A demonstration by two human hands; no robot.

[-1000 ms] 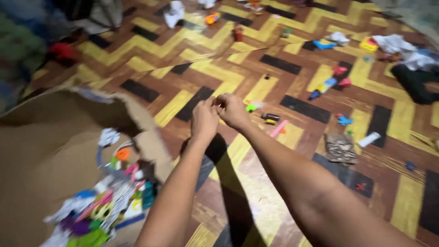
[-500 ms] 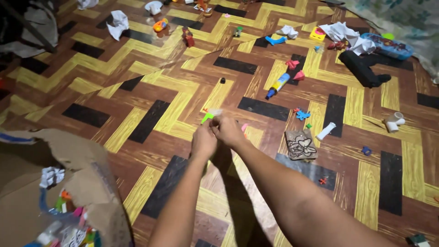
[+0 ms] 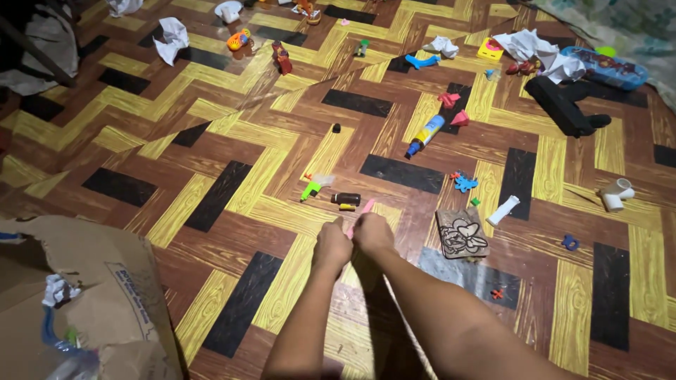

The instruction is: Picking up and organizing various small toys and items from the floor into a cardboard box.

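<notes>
My left hand (image 3: 332,246) and my right hand (image 3: 373,235) are pressed together low over the patterned floor, fingers curled, knuckles up. Nothing shows between the fingers. Their fingertips sit at the near end of a pink stick (image 3: 365,207) lying on the floor; whether either hand grips it is hidden. Just beyond lie a small brown cylinder (image 3: 346,198), a yellow bit (image 3: 346,207) and a green toy (image 3: 310,189).
A torn cardboard box (image 3: 105,281) with toys and paper inside stands at the lower left. To the right lie a carved flower block (image 3: 461,234), a white cylinder (image 3: 502,210) and a blue-and-yellow tube (image 3: 425,136). Crumpled paper (image 3: 171,35), small toys and a black object (image 3: 563,105) litter the far floor.
Both hands, still together, have drawn back toward me and lowered. The view has swung right and up, so the box has slid to the lower left corner.
</notes>
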